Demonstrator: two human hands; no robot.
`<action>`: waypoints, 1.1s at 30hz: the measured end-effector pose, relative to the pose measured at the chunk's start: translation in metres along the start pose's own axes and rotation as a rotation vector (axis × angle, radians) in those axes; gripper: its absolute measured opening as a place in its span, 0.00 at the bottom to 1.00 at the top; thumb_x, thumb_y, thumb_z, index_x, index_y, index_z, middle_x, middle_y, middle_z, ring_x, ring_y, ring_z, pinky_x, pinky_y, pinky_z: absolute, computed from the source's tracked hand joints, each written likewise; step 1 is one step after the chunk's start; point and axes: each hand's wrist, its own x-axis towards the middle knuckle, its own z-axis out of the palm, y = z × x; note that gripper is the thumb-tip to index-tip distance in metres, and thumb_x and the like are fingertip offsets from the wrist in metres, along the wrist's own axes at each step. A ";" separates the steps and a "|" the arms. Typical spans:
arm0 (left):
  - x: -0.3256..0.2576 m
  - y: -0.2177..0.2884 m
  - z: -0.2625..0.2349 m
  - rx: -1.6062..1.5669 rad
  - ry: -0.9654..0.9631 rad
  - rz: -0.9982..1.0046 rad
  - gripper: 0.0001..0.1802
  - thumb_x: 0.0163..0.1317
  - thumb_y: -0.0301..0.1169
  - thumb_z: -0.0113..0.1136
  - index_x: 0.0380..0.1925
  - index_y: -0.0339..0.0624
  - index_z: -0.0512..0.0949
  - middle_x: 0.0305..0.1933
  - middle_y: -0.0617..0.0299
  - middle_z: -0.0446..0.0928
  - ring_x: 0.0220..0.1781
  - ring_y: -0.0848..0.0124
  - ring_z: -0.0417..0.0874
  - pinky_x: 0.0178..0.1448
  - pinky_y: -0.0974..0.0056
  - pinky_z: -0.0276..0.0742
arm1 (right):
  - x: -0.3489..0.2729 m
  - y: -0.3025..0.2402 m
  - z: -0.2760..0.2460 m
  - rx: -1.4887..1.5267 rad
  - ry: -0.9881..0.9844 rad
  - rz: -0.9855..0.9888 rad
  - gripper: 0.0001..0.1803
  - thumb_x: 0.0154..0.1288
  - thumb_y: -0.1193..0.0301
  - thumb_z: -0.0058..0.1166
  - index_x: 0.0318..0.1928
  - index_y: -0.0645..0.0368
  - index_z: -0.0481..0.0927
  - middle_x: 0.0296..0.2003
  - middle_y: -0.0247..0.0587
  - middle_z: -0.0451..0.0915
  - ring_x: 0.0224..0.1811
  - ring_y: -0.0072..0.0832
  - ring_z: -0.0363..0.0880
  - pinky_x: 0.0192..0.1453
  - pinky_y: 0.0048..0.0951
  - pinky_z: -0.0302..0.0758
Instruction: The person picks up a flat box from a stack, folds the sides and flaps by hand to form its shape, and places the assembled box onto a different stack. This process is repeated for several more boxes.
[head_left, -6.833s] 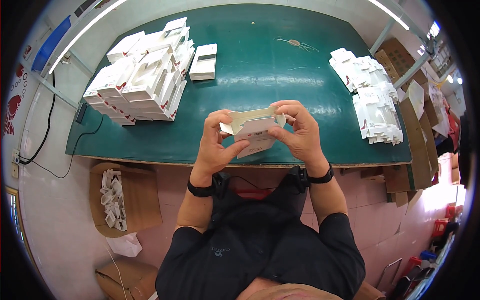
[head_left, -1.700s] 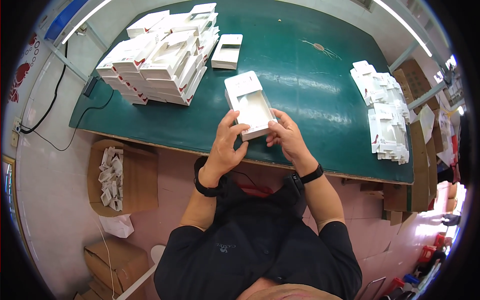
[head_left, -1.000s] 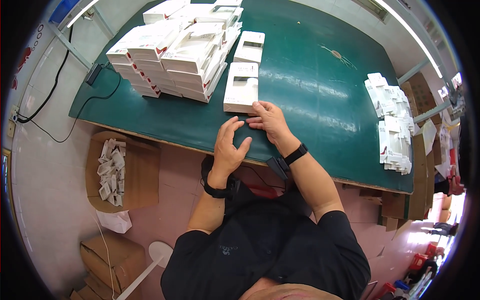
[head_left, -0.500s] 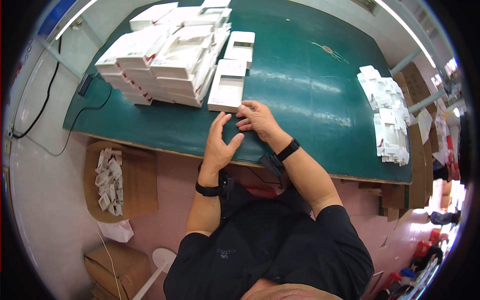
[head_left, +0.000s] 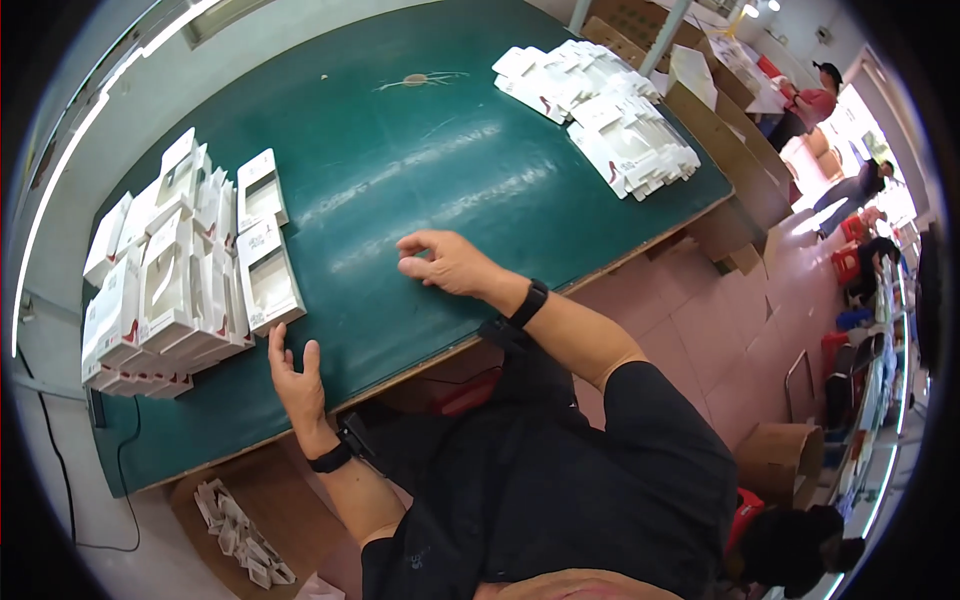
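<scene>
A white windowed box [head_left: 271, 284] with small dark print lies on a green worktop [head_left: 370, 180]. The left hand [head_left: 298, 385], fingers spread, is at its near corner; whether they touch is unclear. The right hand [head_left: 450, 265], loosely curled, thumb apart, is over the worktop's middle. Red-marked stacked boxes [head_left: 165, 280] stand left, flat cartons [head_left: 605, 115] far right. Below the front edge, a cardboard box [head_left: 305, 515] holds white pieces [head_left: 240, 538].

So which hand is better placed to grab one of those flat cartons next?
Likely the right hand: it's empty and nearer the flat cartons. The left hand is beside a white windowed box, farther away.
</scene>
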 end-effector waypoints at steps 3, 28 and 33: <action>-0.009 0.003 0.007 0.064 0.011 0.043 0.32 0.71 0.32 0.69 0.72 0.38 0.72 0.79 0.50 0.69 0.80 0.58 0.68 0.82 0.52 0.61 | -0.020 0.006 -0.079 -0.200 0.288 -0.014 0.23 0.71 0.64 0.69 0.60 0.64 0.83 0.50 0.40 0.87 0.45 0.24 0.85 0.49 0.30 0.84; -0.046 0.035 0.059 0.440 0.028 0.258 0.22 0.70 0.29 0.68 0.62 0.35 0.79 0.70 0.48 0.77 0.72 0.53 0.77 0.77 0.54 0.69 | -0.089 0.021 -0.336 -1.225 0.987 0.500 0.44 0.58 0.51 0.74 0.72 0.54 0.74 0.68 0.46 0.74 0.74 0.42 0.68 0.76 0.47 0.66; -0.046 0.032 0.059 0.421 0.010 0.239 0.24 0.68 0.30 0.69 0.62 0.36 0.80 0.71 0.49 0.77 0.73 0.52 0.77 0.78 0.52 0.68 | -0.102 0.038 -0.347 -1.105 1.123 0.206 0.35 0.60 0.57 0.74 0.66 0.54 0.80 0.59 0.46 0.83 0.65 0.46 0.79 0.70 0.45 0.74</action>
